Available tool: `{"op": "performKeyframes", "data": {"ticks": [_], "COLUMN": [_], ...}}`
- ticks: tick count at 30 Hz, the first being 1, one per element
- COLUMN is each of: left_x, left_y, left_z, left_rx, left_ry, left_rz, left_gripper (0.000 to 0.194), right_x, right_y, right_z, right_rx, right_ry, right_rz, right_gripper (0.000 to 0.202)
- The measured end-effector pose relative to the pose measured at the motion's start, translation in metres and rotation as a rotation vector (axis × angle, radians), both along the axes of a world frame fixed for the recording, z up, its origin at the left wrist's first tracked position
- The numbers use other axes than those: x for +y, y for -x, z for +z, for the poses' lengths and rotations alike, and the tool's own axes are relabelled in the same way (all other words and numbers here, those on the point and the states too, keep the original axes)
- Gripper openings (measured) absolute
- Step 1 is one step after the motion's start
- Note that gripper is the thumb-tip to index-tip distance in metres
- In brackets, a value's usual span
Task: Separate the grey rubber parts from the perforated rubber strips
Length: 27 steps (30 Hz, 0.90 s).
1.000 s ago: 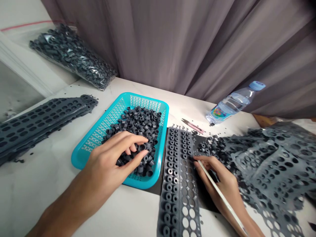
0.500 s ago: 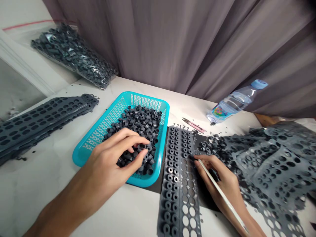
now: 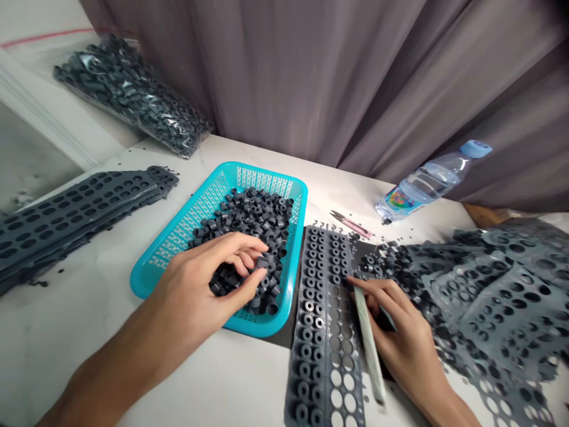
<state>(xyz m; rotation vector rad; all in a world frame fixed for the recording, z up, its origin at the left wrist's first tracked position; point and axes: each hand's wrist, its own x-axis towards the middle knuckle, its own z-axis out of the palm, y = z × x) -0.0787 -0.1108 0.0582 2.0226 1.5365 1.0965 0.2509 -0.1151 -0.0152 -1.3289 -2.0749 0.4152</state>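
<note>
My left hand (image 3: 213,273) is over the teal basket (image 3: 299,237), with a small dark ring between thumb and fingers. Many dark rubber rings (image 3: 255,216) fill the basket. My right hand (image 3: 398,326) holds a pale, slim stick (image 3: 370,350); its index fingertip touches the perforated rubber sheet (image 3: 328,314). The sheet's left columns hold rings; the right columns hold rings at the far end and bare round holes nearer me.
A bag of dark rings (image 3: 128,89) leans at the back left. Punched sheets (image 3: 80,207) lie at the left, more sheets (image 3: 502,296) and loose pieces at the right. Pink-handled snips (image 3: 353,225) and a water bottle (image 3: 427,187) are behind.
The stick has swung to a steeper angle in my right hand, its near end moving left. My right index finger has straightened onto the sheet. The ring in my left hand has turned.
</note>
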Motion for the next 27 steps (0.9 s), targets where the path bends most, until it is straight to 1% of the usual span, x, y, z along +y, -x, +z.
{"op": "performKeyframes", "data": {"ticks": [3, 6, 9, 11, 14, 18, 22, 27], "left_x": [0.0, -0.001, -0.004, -0.004, -0.001, 0.011, 0.019, 0.019], "left_y": [0.0, 0.002, 0.006, 0.007, 0.005, -0.004, -0.004, 0.004], "left_z": [-0.001, -0.001, 0.0, 0.001, 0.003, 0.004, 0.002, 0.0], "left_rx": [-0.011, 0.012, 0.117, 0.22, 0.32, 0.385, 0.374, 0.274], "left_ry": [-0.002, -0.003, -0.016, -0.03, -0.037, -0.081, -0.089, 0.01], "left_rz": [0.0, -0.002, 0.0, -0.034, -0.063, -0.031, -0.07, -0.097], "left_gripper": [0.014, 0.015, 0.022, 0.025, 0.022, 0.014, 0.012, 0.013], "right_x": [-0.001, -0.001, -0.001, -0.001, -0.001, 0.0, 0.0, 0.0], "right_y": [0.001, 0.001, 0.001, 0.0, 0.0, 0.003, 0.004, 0.002], "right_z": [-0.001, -0.001, 0.0, -0.001, 0.0, 0.003, 0.004, 0.001], "right_rx": [-0.005, 0.008, 0.024, 0.031, 0.036, 0.046, 0.053, 0.057], "right_ry": [0.002, -0.005, -0.008, -0.008, -0.011, -0.014, -0.009, 0.004], "right_rz": [-0.009, -0.019, -0.04, -0.06, -0.067, -0.054, -0.047, -0.047], "right_gripper": [0.035, 0.032, 0.026, 0.023, 0.02, 0.02, 0.02, 0.02]}}
